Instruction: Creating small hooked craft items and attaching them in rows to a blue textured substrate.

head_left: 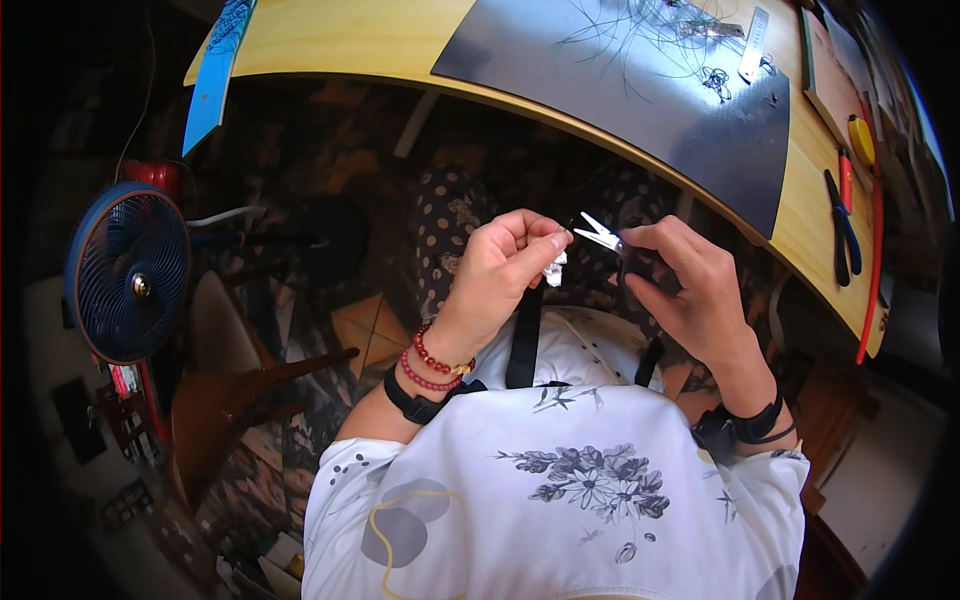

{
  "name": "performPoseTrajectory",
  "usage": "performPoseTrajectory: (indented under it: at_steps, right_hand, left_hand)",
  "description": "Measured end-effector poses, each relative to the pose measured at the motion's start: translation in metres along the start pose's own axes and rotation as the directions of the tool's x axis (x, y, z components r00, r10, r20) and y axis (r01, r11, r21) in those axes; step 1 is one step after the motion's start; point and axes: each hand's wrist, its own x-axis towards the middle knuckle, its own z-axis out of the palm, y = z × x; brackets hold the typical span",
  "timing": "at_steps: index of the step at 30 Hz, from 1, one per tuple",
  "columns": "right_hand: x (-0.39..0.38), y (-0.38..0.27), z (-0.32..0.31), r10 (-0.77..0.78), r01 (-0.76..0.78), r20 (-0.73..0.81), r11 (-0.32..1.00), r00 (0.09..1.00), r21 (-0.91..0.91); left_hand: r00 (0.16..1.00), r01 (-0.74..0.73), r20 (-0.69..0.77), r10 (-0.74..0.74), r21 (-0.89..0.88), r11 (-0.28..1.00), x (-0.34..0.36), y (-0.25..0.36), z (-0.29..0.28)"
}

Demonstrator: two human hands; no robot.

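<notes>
Over my lap, my left hand (505, 265) pinches a small white crumpled piece (555, 273), with a thin dark strand at the fingertips; its exact nature is unclear. My right hand (680, 285) holds small scissors (598, 232) with silvery blades parted, pointing up and left, close beside the left fingertips. Their dark handles are partly hidden by my fingers.
The wooden table (330, 40) bears a dark mat (690, 150), tangled thin wire, a metal ruler (753, 45), dark-handled cutters (842, 230), a yellow tool (861, 140) and a blue strip (210, 85). A blue fan (125, 270) and brown chair (220, 400) stand left.
</notes>
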Motion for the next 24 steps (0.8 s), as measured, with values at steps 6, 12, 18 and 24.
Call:
performPoseTrajectory:
  at_steps: [6, 12, 18, 24]
  right_hand:
    - [0.0039, -0.001, 0.003, -0.085, 0.087, 0.037, 0.995, 0.996, -0.058]
    - [0.0009, 0.001, 0.0032, -0.096, 0.101, 0.044, 0.987, 0.994, -0.125]
    - [0.001, 0.0022, 0.0015, -0.105, 0.114, 0.065, 0.982, 0.992, -0.148]
    - [-0.0017, 0.0015, -0.0026, 0.062, -0.056, -0.034, 0.986, 0.997, 0.155]
  left_hand:
    - [1.0, -0.015, 0.016, 0.015, 0.017, 1.0, -0.0001, -0.0009, 0.0008]
    - [1.0, 0.013, 0.012, -0.013, 0.049, 0.999, 0.0009, -0.0015, -0.0001]
    - [0.999, 0.03, 0.009, -0.031, 0.055, 0.998, 0.0014, -0.0007, 0.0011]
    - [0.999, 0.041, 0.015, -0.042, 0.081, 0.996, 0.002, -0.0034, 0.0018]
